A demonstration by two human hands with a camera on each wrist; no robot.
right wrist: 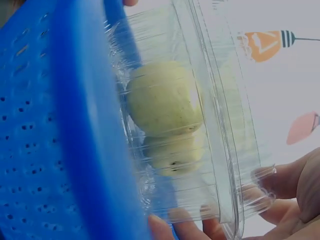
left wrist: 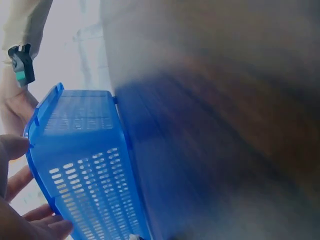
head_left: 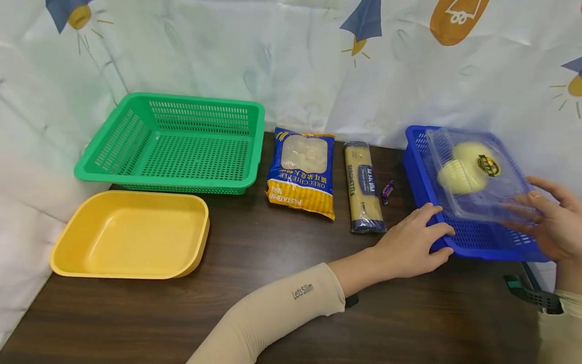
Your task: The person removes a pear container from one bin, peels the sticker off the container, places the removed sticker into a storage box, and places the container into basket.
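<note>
My right hand (head_left: 556, 222) holds the near right corner of a clear plastic box (right wrist: 220, 150), thumb on one side and fingers on the other. Inside the box are pale yellow-green round fruits (right wrist: 165, 100); a dark round label sits over them in the head view. The box is tilted over the blue basket (head_left: 473, 250), overlapping its far part. My left hand (head_left: 414, 242) grips the basket's near left rim, with its fingers bent over the edge. In the left wrist view its fingertips (left wrist: 60, 227) touch the rim beside the perforated outer wall.
Left of the blue basket lie a small purple-wrapped candy (head_left: 387, 192), a spaghetti pack (head_left: 364, 192) and an orecchiette pasta bag (head_left: 301, 172). Farther left stand a green basket (head_left: 170, 184) and a yellow tub (head_left: 132, 242) on the dark table (head_left: 282, 247). A printed white sheet (head_left: 291, 65) hangs behind.
</note>
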